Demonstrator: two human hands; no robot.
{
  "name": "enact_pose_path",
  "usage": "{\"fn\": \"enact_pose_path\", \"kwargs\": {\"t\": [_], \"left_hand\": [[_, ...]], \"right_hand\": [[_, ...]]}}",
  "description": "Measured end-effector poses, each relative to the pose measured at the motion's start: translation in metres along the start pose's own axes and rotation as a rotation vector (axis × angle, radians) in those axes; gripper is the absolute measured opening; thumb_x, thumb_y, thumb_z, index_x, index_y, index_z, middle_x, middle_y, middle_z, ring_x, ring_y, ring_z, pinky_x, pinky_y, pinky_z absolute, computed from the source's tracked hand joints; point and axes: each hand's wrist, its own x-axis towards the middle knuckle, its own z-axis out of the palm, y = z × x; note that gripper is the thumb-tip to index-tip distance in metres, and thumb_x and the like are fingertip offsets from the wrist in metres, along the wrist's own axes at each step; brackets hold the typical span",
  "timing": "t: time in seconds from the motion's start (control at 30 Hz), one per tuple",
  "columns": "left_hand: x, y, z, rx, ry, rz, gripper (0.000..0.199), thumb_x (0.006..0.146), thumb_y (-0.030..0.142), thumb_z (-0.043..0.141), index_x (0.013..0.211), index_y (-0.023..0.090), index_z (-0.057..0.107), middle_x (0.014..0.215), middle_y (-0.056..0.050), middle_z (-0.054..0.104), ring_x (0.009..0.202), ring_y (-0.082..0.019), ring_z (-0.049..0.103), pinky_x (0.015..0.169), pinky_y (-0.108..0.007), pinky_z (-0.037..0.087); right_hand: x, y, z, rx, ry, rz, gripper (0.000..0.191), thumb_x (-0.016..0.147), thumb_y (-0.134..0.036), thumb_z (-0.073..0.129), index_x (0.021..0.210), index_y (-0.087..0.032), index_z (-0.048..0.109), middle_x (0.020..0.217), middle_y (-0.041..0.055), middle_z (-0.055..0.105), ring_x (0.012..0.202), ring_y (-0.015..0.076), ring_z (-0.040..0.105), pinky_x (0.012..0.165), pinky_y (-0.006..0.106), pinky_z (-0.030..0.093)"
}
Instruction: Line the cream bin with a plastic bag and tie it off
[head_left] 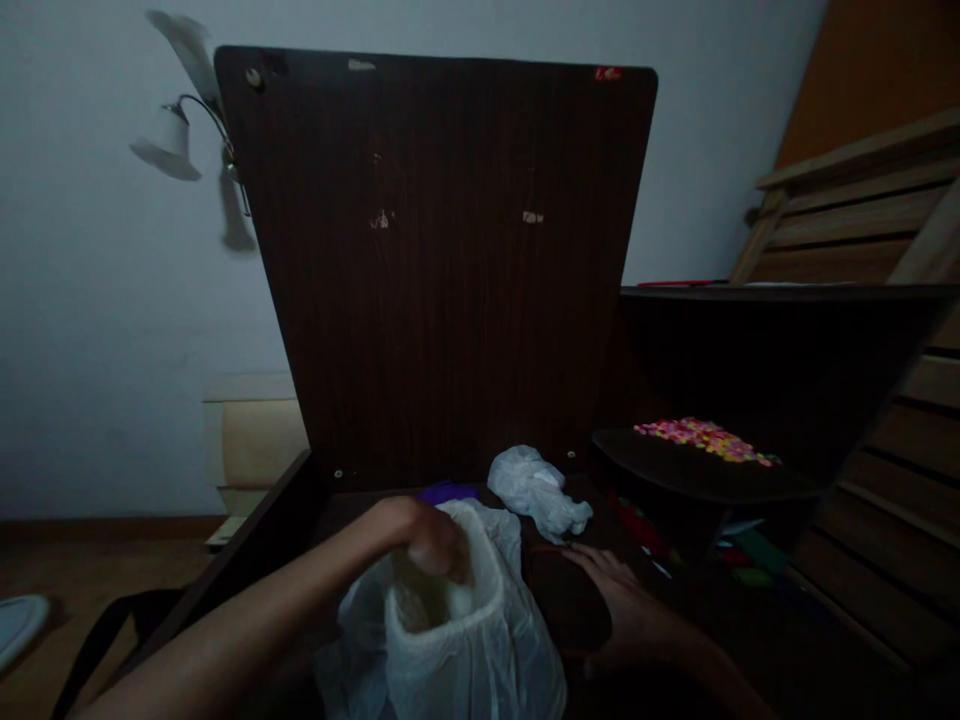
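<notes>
A bin lined with a white plastic bag (502, 640) stands at the bottom centre, its mouth open. My left hand (439, 545) reaches over the rim into it; its fingers are blurred and partly hidden, and what they may hold cannot be made out. To the right of the bin, my right hand (622, 605) has its fingers spread beside a dark rounded object (568, 600), touching its edge. A crumpled white plastic bag (536, 492) lies behind, and a purple item (448, 491) shows behind the bin.
A dark wooden panel (442, 260) rises upright behind the bin. On the right, a dark corner shelf (705, 475) bears many small pink and yellow pieces (701, 438). Wooden slats (862, 220) lean further right. A wall lamp (169, 140) hangs upper left.
</notes>
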Motion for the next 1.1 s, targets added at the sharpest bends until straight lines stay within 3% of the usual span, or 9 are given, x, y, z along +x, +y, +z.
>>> {"fn": "enact_pose_path", "kwargs": {"t": [0.07, 0.1, 0.2, 0.33, 0.5, 0.63, 0.73, 0.87, 1.1], "left_hand": [[-0.028, 0.013, -0.022, 0.003, -0.059, 0.024, 0.009, 0.081, 0.031, 0.072, 0.079, 0.024, 0.077, 0.074, 0.001, 0.076, 0.066, -0.02, 0.068, 0.06, -0.027, 0.051], [-0.044, 0.019, -0.029, 0.011, -0.045, 0.038, 0.015, 0.087, 0.031, 0.064, 0.091, 0.024, 0.077, 0.082, 0.0, 0.077, 0.072, -0.02, 0.068, 0.065, -0.027, 0.051], [-0.089, 0.03, -0.037, 0.001, 0.24, 0.056, 0.029, 0.1, 0.038, 0.05, 0.107, 0.021, 0.072, 0.101, -0.003, 0.076, 0.092, -0.02, 0.07, 0.082, -0.028, 0.052], [-0.124, 0.016, -0.017, -0.101, 0.537, -0.057, 0.034, 0.099, 0.047, 0.052, 0.115, 0.023, 0.069, 0.116, -0.005, 0.074, 0.105, -0.023, 0.07, 0.09, -0.032, 0.055], [-0.123, -0.016, 0.019, -0.324, 0.805, -0.104, 0.046, 0.093, 0.052, 0.061, 0.129, 0.023, 0.065, 0.132, -0.01, 0.069, 0.118, -0.031, 0.067, 0.1, -0.042, 0.056], [-0.112, -0.023, 0.034, -0.435, 0.876, -0.092, 0.048, 0.097, 0.053, 0.054, 0.134, 0.023, 0.061, 0.141, -0.01, 0.064, 0.132, -0.031, 0.058, 0.114, -0.047, 0.045], [-0.11, -0.023, 0.042, -0.495, 0.901, -0.055, 0.049, 0.101, 0.052, 0.046, 0.139, 0.023, 0.057, 0.149, -0.009, 0.058, 0.141, -0.03, 0.05, 0.122, -0.049, 0.034], [-0.113, -0.024, 0.05, -0.514, 0.809, -0.002, 0.056, 0.1, 0.052, 0.047, 0.146, 0.022, 0.051, 0.154, -0.01, 0.052, 0.145, -0.033, 0.045, 0.124, -0.052, 0.03], [-0.112, -0.032, 0.064, -0.406, 0.721, 0.046, 0.073, 0.09, 0.057, 0.064, 0.151, 0.023, 0.045, 0.165, -0.013, 0.036, 0.153, -0.035, 0.032, 0.127, -0.053, 0.022]], "right_hand": [[-0.005, 0.001, 0.001, 0.006, 0.009, 0.003, 0.125, 0.043, -0.043, 0.09, 0.153, -0.016, 0.04, 0.163, 0.0199, 0.03, 0.151, 0.0447, 0.022, 0.124, 0.058, 0.015], [-0.007, 0.003, 0.001, 0.018, 0.021, 0.002, 0.12, 0.042, -0.041, 0.091, 0.15, -0.015, 0.044, 0.161, 0.02, 0.033, 0.15, 0.0447, 0.025, 0.124, 0.057, 0.017], [-0.017, 0.011, -0.005, 0.078, 0.113, -0.019, 0.107, 0.045, -0.037, 0.09, 0.142, -0.016, 0.05, 0.154, 0.0194, 0.041, 0.145, 0.0424, 0.034, 0.122, 0.053, 0.027], [-0.036, 0.001, -0.033, 0.154, 0.256, -0.075, 0.1, 0.051, -0.04, 0.087, 0.14, -0.016, 0.047, 0.154, 0.0201, 0.039, 0.144, 0.0403, 0.036, 0.121, 0.051, 0.029], [-0.048, -0.075, -0.075, 0.258, 0.306, -0.35, 0.114, 0.047, -0.053, 0.092, 0.144, -0.02, 0.043, 0.155, 0.0176, 0.037, 0.143, 0.0401, 0.037, 0.119, 0.052, 0.032], [-0.03, -0.139, -0.087, 0.124, 0.243, -0.562, 0.116, 0.045, -0.062, 0.092, 0.142, -0.018, 0.048, 0.153, 0.017, 0.039, 0.143, 0.0392, 0.035, 0.121, 0.054, 0.028], [-0.007, -0.164, -0.086, 0.036, 0.199, -0.64, 0.113, 0.047, -0.065, 0.091, 0.14, -0.016, 0.051, 0.15, 0.0171, 0.044, 0.138, 0.0377, 0.039, 0.12, 0.053, 0.029], [0.017, -0.17, -0.081, 0.047, 0.139, -0.661, 0.112, 0.045, -0.071, 0.09, 0.136, -0.016, 0.055, 0.137, 0.0152, 0.055, 0.125, 0.0356, 0.049, 0.111, 0.052, 0.039], [0.018, -0.165, -0.076, 0.043, 0.143, -0.67, 0.11, 0.051, -0.068, 0.088, 0.139, -0.013, 0.053, 0.14, 0.017, 0.053, 0.128, 0.0369, 0.048, 0.113, 0.054, 0.036]]}}
